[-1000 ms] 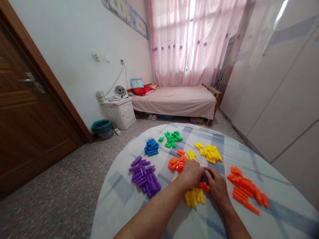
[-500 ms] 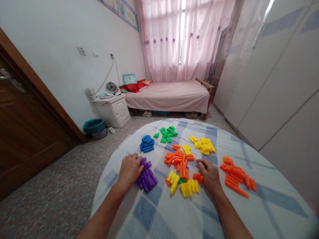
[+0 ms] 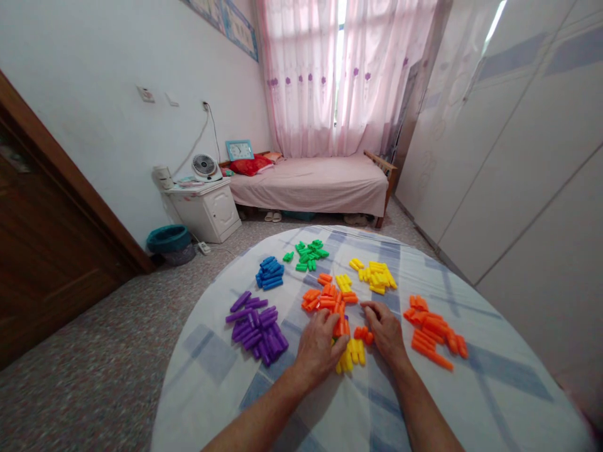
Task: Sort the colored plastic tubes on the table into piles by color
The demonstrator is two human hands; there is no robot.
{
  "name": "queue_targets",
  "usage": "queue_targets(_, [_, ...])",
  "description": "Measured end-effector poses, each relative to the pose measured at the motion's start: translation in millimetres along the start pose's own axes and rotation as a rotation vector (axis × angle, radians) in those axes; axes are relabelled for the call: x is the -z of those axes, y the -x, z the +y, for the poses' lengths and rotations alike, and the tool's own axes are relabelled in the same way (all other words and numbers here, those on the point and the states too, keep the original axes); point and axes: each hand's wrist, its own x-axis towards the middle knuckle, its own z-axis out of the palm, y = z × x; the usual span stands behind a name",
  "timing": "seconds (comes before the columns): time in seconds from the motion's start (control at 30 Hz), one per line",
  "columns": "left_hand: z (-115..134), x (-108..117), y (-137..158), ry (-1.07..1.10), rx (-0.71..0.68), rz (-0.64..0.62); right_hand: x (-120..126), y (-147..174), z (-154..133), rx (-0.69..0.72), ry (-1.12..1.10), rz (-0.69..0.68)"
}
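My left hand [image 3: 321, 344] reaches over the middle pile, its thumb and forefinger apart around some orange tube-shaped plastic pieces [image 3: 339, 326]. It partly covers the yellow pieces [image 3: 357, 353] at the pile's near side. More orange pieces [image 3: 325, 298] lie heaped just beyond its fingertips. My right hand [image 3: 385, 329] rests on the table to the right, loosely bent with the forefinger stretched out and nothing visible in it. A few short orange pieces [image 3: 362, 334] lie beside its thumb side. Left of my left hand spreads a purple heap [image 3: 259, 329].
Farther off on the checked tablecloth [image 3: 202, 389] are blue [image 3: 271, 273], green [image 3: 311, 253] and yellow [image 3: 378, 276] heaps. Another orange heap [image 3: 436, 333] lies right of my right hand. A bed [image 3: 311, 185] and a white cabinet [image 3: 219, 210] stand beyond the table.
My left hand has left the purple heap and moved right to the middle pile. More purple pieces now show where it was. My right hand stays in about the same place.
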Motion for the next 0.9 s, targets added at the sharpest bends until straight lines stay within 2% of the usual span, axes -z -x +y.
queue_targets(0.1, [5.7, -3.7, -13.9, -0.098, -0.023, 0.049, -0.9, -0.9, 0.6, 0.007, -0.001, 0.001])
queue_targets(0.27, [17.6, -0.9, -40.5, -0.313, -0.005, -0.098, -1.1, -1.4, 1.8, 0.019, 0.001, 0.003])
queue_targets(0.4, [25.9, -1.5, -48.7, -0.381, 0.004, -0.191, -1.3, -1.6, 2.2, 0.022, 0.007, 0.006])
queue_targets(0.57, [26.4, -6.2, -47.9, -0.398, -0.028, -0.191, -1.1, -1.7, 1.6, 0.017, 0.014, 0.000])
queue_targets(0.77, [14.7, -7.5, -44.7, -0.238, -0.036, -0.179, -0.8, -1.3, 2.3, 0.013, 0.022, -0.011])
queue_targets(0.9, [4.6, 1.2, -44.2, 0.094, -0.025, -0.028, -0.9, -1.5, 2.3, 0.007, 0.028, -0.015])
